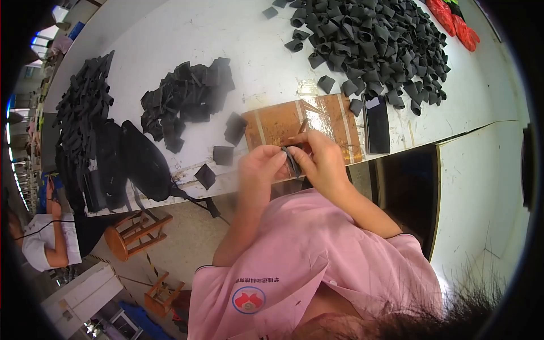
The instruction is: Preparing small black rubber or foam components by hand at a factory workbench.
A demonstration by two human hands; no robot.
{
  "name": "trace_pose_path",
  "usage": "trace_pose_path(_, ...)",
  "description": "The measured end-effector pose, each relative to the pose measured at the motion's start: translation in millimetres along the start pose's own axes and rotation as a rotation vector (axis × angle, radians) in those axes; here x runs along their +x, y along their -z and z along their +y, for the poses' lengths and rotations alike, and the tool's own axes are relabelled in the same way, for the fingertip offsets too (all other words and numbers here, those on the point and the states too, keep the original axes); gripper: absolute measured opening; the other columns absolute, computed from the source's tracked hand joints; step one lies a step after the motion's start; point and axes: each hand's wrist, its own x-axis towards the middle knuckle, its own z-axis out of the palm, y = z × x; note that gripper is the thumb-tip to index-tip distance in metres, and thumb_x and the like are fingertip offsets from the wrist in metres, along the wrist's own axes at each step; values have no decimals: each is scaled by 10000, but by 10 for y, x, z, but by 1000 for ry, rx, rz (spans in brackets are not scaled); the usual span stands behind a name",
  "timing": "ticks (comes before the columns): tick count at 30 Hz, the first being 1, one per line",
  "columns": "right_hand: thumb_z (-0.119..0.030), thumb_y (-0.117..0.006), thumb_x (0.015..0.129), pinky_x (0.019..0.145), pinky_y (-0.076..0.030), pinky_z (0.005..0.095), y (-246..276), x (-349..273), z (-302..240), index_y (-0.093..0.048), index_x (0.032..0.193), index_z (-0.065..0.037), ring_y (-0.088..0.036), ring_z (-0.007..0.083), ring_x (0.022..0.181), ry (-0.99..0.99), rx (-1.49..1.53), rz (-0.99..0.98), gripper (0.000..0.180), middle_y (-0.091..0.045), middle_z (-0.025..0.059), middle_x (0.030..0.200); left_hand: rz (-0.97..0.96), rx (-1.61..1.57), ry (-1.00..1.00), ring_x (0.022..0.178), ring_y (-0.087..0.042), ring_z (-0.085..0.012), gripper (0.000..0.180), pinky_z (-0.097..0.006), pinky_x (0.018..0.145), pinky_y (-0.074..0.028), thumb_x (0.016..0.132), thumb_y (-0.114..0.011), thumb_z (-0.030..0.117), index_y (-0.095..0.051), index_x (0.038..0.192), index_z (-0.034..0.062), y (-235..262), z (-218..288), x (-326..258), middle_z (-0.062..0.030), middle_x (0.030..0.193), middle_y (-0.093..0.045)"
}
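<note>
A small black strip of fabric or foam (292, 162), bent or folded over, is pinched between both hands above the table's front edge. My left hand (262, 163) grips it from the left, thumb and fingertips pressed together. From the right, my right hand (322, 161) pinches the same strip. A thin brown stick (302, 126) shows just above my right fingers; whether they hold it or it lies on the board cannot be made out. Under and beyond the hands lies a brown, stained board (266, 122) with pale tape strips.
Black folded loops (368, 45) form a large heap at the far right. Flat black pieces (187, 93) lie in the middle left, and more black pieces (85, 107) pile up at the left. A dark phone (378, 127) lies right of the board. Wooden stools (136, 235) and another person (51, 241) are at lower left.
</note>
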Motion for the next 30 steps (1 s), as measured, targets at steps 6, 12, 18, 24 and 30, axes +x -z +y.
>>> trace_pose_path(6,-177,-725,627,489,-409,293,-67,-176,-256,-579,908,-34,-500,198,613,613,-454,481,347,-485,78,780,177,403,-337,714,-542,-61,91,-191,640,-444,812,-581,37,-563,882,-18,-175,32,-61,-29,799,-594)
trace_pose_path(12,-76,-692,664,494,-419,257,25,-150,-214,-595,891,-3,-542,184,662,600,-310,337,258,-530,83,772,140,370,-434,587,-516,-41,65,-151,532,-413,812,-577,13,-559,862,-25,-289,37,-76,-13,699,-574)
trace_pose_path(18,-46,-646,676,513,-434,314,-71,-47,-180,-597,763,3,-523,232,566,690,-540,431,111,-522,104,701,391,1020,-840,480,-518,-107,105,-217,442,-422,770,-567,-7,-548,870,16,-237,-152,22,-57,739,-596)
trace_pose_path(24,-63,-637,715,439,-330,195,68,8,-120,-593,780,13,-410,56,491,232,287,201,109,-533,1,652,-68,-253,-47,364,-320,-36,169,-176,343,-255,743,-525,-75,-484,878,18,-299,229,10,-73,727,-556)
trace_pose_path(30,-95,-590,782,443,-294,190,181,-27,-157,-588,733,-19,-376,58,498,-243,1194,-251,90,-519,-1,639,155,544,-647,401,-340,-19,86,-169,368,-277,754,-499,-38,-502,834,-6,-347,42,5,-77,743,-540)
